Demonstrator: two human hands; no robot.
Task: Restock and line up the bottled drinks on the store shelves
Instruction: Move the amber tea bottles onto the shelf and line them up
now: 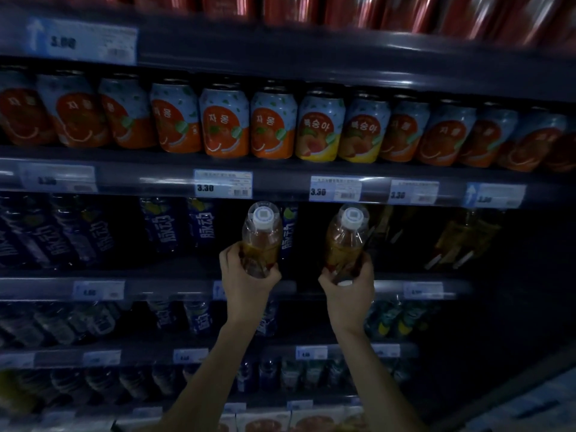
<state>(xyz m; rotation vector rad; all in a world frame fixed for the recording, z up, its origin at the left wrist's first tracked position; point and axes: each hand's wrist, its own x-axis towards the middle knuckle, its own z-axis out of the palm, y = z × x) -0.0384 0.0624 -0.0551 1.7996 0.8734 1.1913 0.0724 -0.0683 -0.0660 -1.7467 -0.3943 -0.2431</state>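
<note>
My left hand grips the base of a clear bottle of amber drink with a white cap, held up in front of the dark third shelf. My right hand grips a second, matching bottle the same way, a little to the right. Both caps point up toward the shelf edge with its price tags. Behind the two bottles the shelf bay is dark; a blue-labelled bottle stands just right of the left bottle. Yellowish bottles stand further right on that shelf.
Blue-labelled bottles fill the left part of the same shelf. Above it runs a row of orange and peach drink cans, and red cans sit on the top shelf. Lower shelves hold more bottles and cartons.
</note>
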